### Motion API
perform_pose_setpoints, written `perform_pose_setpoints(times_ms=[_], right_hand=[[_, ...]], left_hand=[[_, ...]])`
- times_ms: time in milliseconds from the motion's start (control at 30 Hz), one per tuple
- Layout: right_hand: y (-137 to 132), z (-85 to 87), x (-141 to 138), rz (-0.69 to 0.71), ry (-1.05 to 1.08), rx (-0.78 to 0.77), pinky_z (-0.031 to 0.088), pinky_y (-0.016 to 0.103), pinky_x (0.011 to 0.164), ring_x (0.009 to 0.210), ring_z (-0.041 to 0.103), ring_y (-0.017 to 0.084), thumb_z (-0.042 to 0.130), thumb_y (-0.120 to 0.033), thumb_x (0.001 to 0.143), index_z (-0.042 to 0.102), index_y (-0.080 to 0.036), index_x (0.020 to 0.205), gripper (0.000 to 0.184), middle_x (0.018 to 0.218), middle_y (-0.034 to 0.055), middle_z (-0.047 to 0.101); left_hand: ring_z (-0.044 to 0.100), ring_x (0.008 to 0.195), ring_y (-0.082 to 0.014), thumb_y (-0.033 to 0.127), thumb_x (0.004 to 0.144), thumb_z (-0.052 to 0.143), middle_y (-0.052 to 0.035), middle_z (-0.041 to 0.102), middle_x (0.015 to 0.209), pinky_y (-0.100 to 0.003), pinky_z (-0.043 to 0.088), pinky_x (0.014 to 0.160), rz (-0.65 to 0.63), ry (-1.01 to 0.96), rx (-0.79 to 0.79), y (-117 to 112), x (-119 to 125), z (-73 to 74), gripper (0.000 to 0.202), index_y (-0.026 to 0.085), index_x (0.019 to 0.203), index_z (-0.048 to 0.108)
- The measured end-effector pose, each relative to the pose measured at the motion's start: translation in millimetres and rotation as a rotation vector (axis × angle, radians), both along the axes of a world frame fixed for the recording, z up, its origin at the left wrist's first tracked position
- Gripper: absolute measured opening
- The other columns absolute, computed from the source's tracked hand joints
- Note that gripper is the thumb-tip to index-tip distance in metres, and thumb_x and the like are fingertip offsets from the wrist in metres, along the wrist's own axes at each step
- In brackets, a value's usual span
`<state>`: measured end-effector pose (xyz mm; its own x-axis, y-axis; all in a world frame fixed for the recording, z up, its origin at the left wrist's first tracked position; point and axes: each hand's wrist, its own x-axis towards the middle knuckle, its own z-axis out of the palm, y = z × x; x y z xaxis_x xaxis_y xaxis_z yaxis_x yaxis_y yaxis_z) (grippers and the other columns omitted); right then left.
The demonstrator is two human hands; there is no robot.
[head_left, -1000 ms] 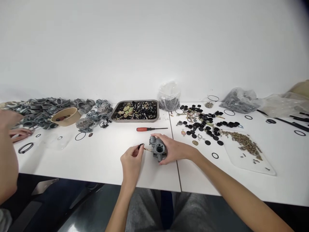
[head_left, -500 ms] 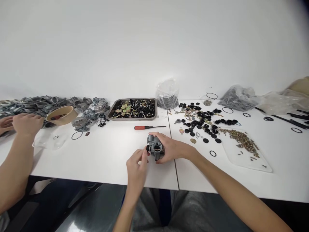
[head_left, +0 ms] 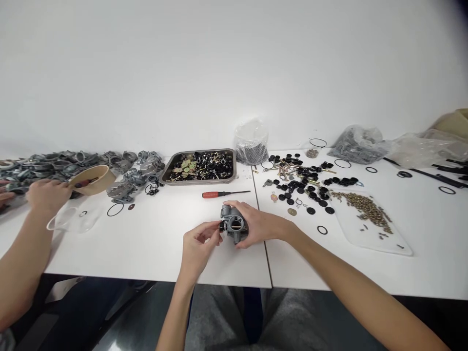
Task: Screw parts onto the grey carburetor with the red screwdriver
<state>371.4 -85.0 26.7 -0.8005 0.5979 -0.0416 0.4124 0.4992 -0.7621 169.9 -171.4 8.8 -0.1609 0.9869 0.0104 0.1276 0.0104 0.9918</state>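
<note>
Table point(head_left: 146, 248): white, before you
Castings point(head_left: 58, 165): 10 o'clock
Tray point(head_left: 199, 182): 11 o'clock
Screwdriver point(head_left: 212, 194): 12 o'clock
Caps point(head_left: 293, 185): 1 o'clock

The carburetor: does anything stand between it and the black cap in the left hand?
Nothing visible does. The left hand holds the black cap right at the carburetor; the red-handled screwdriver lies farther back, clear of both.

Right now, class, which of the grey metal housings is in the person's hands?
The front-centre housing: the right hand grips it while the left hand touches its black cap. The other housings lie further back, left of the metal tray.
</note>
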Motion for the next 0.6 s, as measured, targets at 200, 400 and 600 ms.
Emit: perform_pose_setpoints(times_ms=[200,400,600], right_hand=[[0.0,-0.3,-0.1,0.01,-0.007,0.006,0.044,0.041,0.101,0.131,0.041,0.031,0.08,-0.045,0.065,0.018,-0.027,0.151,0.108,0.149,0.0136,0.033],[0.9,-1.8,-0.5,0.013,-0.009,0.034,0.043,0.042,0.103,0.132,0.041,0.031,0.08,-0.045,0.066,0.018,-0.027,0.151,0.107,0.149,0.0125,0.033],[0.4,0.1,0.0,0.014,0.001,0.026,0.044,0.042,0.102,0.129,0.044,0.031,0.08,-0.045,0.066,0.019,-0.027,0.151,0.106,0.147,0.0139,0.035]], left_hand=[[0.059,0.058,-0.0126,0.025,0.078,0.07,-0.0024,0.067,0.064,-0.027,0.049,0.064,0.024,-0.128,0.034,-2.3,-1.4,-8.7,0.021,0.013,0.095,0.074],[0.061,0.06,-0.0132,0.024,0.073,0.076,-0.0042,0.069,0.068,-0.027,0.049,0.065,0.07,-0.243,0.003,1.6,-1.5,-8.7,0.018,0.013,0.086,0.075],[0.065,0.061,-0.0149,0.023,0.065,0.082,-0.0059,0.071,0.078,-0.029,0.052,0.066,0.127,-0.311,-0.034,1.9,1.3,-6.3,0.02,0.013,0.081,0.075]])
